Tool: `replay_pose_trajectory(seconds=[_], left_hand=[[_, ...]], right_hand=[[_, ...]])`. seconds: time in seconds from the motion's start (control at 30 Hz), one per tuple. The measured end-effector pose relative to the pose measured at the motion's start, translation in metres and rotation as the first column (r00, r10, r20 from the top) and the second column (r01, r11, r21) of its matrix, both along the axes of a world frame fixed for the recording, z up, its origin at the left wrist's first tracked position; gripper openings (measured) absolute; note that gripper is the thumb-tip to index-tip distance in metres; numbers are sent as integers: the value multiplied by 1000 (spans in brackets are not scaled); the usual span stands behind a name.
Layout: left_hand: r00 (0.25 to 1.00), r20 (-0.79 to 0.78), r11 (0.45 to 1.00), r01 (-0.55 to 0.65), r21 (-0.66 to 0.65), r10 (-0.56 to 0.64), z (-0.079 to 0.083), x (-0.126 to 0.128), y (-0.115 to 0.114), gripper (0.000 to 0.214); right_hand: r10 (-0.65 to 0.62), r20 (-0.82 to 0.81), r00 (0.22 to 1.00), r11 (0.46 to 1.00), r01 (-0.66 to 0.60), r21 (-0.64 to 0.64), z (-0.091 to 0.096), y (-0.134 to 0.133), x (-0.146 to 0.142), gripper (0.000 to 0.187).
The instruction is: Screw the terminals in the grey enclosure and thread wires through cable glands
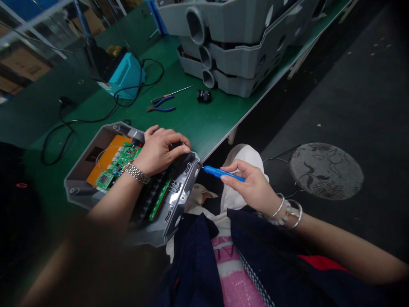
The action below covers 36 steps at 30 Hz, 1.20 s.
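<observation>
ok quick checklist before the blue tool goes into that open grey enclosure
right hand on blue tool: ok, held between fingers and thumb
left hand steadying grey enclosure: ok, pressed across its edge
tool tip on target: cannot tell, too dark at the enclosure corner
green circuit board away from the tip: ok, left hand lies between them
enclosure stable: cannot tell, its underside is hidden
pliers within reach: ok, on the green bench beyond the enclosure
</observation>
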<state>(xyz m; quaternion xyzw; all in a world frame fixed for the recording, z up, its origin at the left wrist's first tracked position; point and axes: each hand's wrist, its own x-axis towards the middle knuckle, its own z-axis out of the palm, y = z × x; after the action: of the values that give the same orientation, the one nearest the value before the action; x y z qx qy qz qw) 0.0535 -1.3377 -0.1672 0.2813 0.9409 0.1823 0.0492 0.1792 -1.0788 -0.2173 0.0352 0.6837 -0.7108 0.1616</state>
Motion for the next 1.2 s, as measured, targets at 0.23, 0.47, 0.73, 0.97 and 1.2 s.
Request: replay_pose_trajectory(seconds=[0.23,0.47,0.73,0.97,1.2], left_hand=[[1000,11,1000,-20,7,20,-1,-2,3,29],[1000,-6,1000,-5,11,5,-2,0,1,30],[999,-3,999,-42,2,42,-3,-2,0,31],[999,-5,999,-42,-18,42,-2,-2,2,32],[998,-2,998,-62,-11,62,-3,-2,2,32]], right_hand=[[95,-82,992,982,-79,173,-13,-18,42,17],[5,-22,1000,1000,-4,21,9,-6,14,27],[146,-213,966,921,-54,387,-15,-12,33,17],[33,-252,967,969,30,243,-7,-5,19,23],[169,-271,948,869,-13,494,-12,-8,26,17]])
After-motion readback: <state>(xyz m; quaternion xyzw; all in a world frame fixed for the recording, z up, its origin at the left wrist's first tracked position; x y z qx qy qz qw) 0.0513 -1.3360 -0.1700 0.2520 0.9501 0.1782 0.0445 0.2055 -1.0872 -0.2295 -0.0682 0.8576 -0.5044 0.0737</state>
